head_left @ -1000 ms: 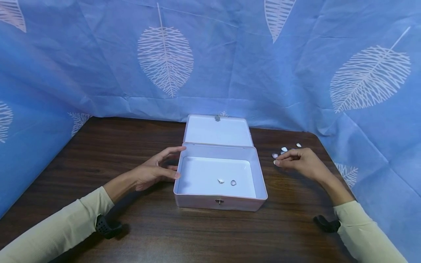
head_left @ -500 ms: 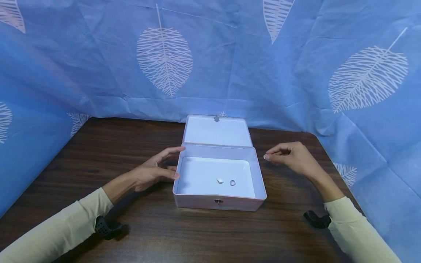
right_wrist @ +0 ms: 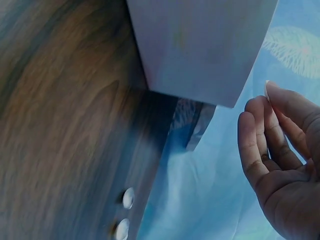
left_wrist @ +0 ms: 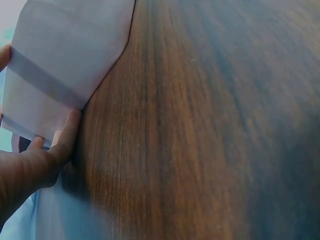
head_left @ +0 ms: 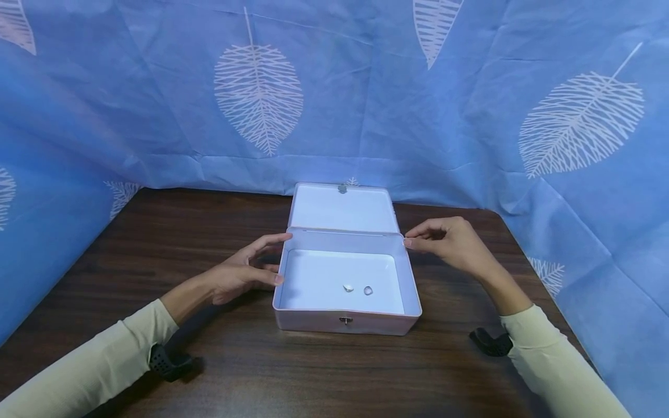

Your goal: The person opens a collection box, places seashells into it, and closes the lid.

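A pale pink metal box [head_left: 347,323] with a white inside stands on the table, its lid [head_left: 343,208] laid back. Two small shell-like pieces lie on its floor: a whitish one [head_left: 348,288] and a rounder one [head_left: 368,290]. Along the box's left wall my left hand [head_left: 237,273] is spread, thumb and fingertips touching the side and rim. At the box's back right corner, my right hand [head_left: 452,244] has thumb and forefinger pinched together just beside the rim. In the right wrist view a thin white edge shows between these fingertips [right_wrist: 272,89], mostly hidden.
More white shell-like pieces [right_wrist: 128,198] lie on the dark wooden table [head_left: 235,360], seen in the right wrist view. In the head view my right hand covers that area. A blue leaf-patterned cloth [head_left: 334,93] hangs behind and at both sides.
My right hand has moved left from the loose pieces at the table's right to the box's back right corner, fingertips still pinched. My left hand has stayed on the box.
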`<state>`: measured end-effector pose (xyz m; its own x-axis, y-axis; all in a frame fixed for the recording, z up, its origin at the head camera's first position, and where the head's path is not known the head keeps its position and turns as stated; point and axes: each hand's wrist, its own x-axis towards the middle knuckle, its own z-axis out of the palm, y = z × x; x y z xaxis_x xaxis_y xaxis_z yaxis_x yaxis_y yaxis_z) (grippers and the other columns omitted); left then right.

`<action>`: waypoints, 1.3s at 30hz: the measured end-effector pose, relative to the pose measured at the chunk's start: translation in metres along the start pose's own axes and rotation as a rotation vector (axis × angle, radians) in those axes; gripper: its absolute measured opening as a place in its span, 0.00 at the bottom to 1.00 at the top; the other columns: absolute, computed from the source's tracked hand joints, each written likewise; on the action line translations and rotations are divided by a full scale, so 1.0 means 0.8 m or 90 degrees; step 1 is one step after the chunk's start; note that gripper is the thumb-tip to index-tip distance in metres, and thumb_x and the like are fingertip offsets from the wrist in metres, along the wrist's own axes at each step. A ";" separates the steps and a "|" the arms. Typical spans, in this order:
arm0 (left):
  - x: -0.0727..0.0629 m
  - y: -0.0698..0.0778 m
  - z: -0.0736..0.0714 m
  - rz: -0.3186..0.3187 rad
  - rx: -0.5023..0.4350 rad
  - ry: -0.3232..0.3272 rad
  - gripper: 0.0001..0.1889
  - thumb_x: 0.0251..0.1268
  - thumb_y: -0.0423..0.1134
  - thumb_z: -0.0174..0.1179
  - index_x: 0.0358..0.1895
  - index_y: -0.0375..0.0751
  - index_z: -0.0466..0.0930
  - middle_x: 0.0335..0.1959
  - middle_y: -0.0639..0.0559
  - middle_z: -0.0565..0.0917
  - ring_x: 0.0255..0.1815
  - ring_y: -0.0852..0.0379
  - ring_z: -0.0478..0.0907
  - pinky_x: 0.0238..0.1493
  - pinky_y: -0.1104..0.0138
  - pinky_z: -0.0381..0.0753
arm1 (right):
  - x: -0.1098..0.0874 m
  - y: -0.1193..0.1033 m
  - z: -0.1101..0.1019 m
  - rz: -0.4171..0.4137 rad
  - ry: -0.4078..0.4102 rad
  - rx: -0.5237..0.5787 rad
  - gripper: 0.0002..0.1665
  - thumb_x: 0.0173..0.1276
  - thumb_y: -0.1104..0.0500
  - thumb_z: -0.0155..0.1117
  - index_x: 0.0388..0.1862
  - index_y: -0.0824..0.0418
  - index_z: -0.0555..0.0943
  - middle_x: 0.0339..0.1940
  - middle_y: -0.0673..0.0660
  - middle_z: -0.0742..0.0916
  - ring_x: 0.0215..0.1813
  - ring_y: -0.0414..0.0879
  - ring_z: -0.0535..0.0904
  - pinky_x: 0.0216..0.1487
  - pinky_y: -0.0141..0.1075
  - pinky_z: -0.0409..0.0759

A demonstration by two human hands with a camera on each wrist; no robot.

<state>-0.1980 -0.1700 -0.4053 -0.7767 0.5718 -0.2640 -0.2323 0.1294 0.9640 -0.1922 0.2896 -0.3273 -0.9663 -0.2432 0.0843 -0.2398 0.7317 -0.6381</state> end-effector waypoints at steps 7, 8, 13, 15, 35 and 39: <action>-0.001 -0.001 0.001 0.008 0.002 -0.001 0.52 0.72 0.36 0.77 0.93 0.60 0.56 0.95 0.41 0.43 0.92 0.23 0.53 0.83 0.38 0.73 | 0.005 -0.019 0.015 -0.019 -0.005 0.005 0.12 0.77 0.50 0.81 0.51 0.53 0.97 0.42 0.54 0.96 0.39 0.47 0.85 0.39 0.34 0.83; -0.001 -0.001 0.001 0.009 0.004 0.000 0.52 0.72 0.36 0.77 0.93 0.60 0.56 0.95 0.41 0.43 0.92 0.23 0.53 0.83 0.38 0.73 | 0.006 -0.021 0.017 -0.022 -0.006 0.003 0.11 0.76 0.50 0.81 0.51 0.53 0.97 0.42 0.54 0.96 0.38 0.47 0.84 0.39 0.34 0.82; -0.003 -0.001 0.001 0.020 0.016 -0.002 0.52 0.73 0.35 0.76 0.93 0.59 0.55 0.95 0.40 0.45 0.91 0.25 0.54 0.82 0.39 0.75 | 0.010 -0.030 0.029 -0.041 -0.021 0.011 0.09 0.77 0.51 0.80 0.50 0.53 0.97 0.42 0.52 0.96 0.39 0.51 0.85 0.39 0.34 0.83; -0.003 0.000 0.001 0.021 0.020 -0.003 0.51 0.74 0.35 0.74 0.93 0.60 0.55 0.95 0.40 0.46 0.91 0.25 0.55 0.81 0.40 0.76 | 0.012 -0.033 0.033 -0.048 -0.031 0.017 0.09 0.78 0.52 0.79 0.50 0.53 0.97 0.42 0.52 0.96 0.39 0.51 0.86 0.39 0.35 0.83; 0.000 0.000 0.003 0.021 0.007 -0.019 0.50 0.75 0.34 0.72 0.94 0.58 0.55 0.96 0.43 0.41 0.93 0.22 0.52 0.81 0.42 0.77 | 0.014 -0.037 0.054 -0.055 -0.076 0.048 0.11 0.77 0.54 0.79 0.54 0.57 0.96 0.43 0.51 0.96 0.44 0.51 0.91 0.46 0.37 0.88; 0.001 -0.001 0.002 0.018 0.009 -0.016 0.50 0.75 0.33 0.71 0.94 0.58 0.55 0.96 0.43 0.41 0.93 0.22 0.51 0.83 0.39 0.75 | 0.008 -0.035 0.047 -0.058 -0.063 0.051 0.12 0.78 0.54 0.79 0.54 0.58 0.96 0.44 0.52 0.97 0.44 0.51 0.91 0.45 0.35 0.87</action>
<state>-0.1971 -0.1684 -0.4058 -0.7682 0.5951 -0.2359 -0.2021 0.1243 0.9714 -0.1883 0.2433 -0.3376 -0.9259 -0.3708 0.0718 -0.3143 0.6510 -0.6909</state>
